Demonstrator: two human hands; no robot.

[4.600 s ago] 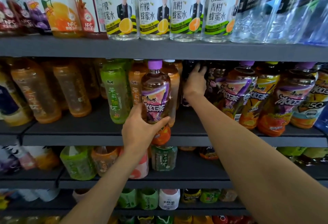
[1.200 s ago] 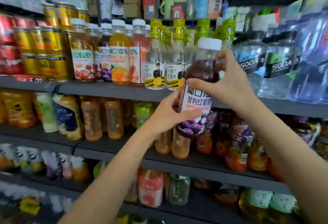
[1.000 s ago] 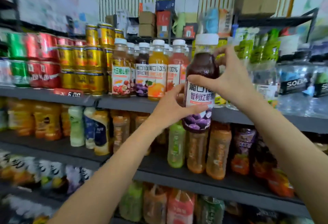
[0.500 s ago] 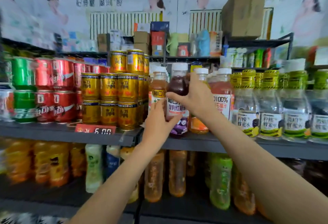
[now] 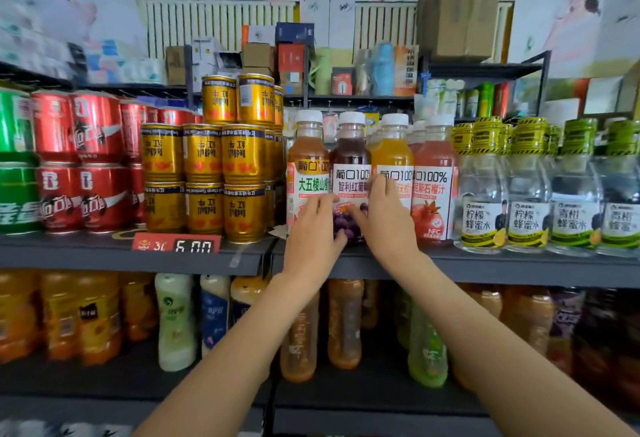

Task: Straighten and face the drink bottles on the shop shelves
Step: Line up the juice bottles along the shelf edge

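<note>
Task object: grape juice bottle (image 5: 349, 163), dark purple, white cap, standing on the upper shelf (image 5: 485, 267) at its front edge.
Position in row: second of four juice bottles; hawthorn juice bottle (image 5: 306, 163) touching or just beside it on the left, orange juice bottle (image 5: 394, 152) just beside it on the right, pomegranate juice bottle (image 5: 434, 187) further right.
Long axis: vertical; the bottle stands upright, label turned to the front.
Left hand (image 5: 313, 239): fingers curled round the lower left of the bottle, thumb on the label front; it holds the bottle.
Right hand (image 5: 388, 222): fingers reach up into the gap between the grape and orange bottles, thumb on the label front; it grips the bottle's right side.
Bearing from hands: the bottle lies directly between both hands, slightly above them; neither hand is clearly nearer.
Step in hand (judgement): seating the bottle in its slot and squaring the label.
Clearance, sides: tight; neighbours close on both sides, so any turn should be about the vertical axis only.
Clearance, rear: more bottles stand behind; depth cannot be told.
Clearance, front: shelf lip directly below the base; open room toward the person.
Adjacent stock: gold cans (image 5: 204, 180) stacked further left, clear honey-water bottles (image 5: 530, 201) to the right.
Risk (judgement): withdrawing the right fingers may nudge the orange bottle off line.
</note>
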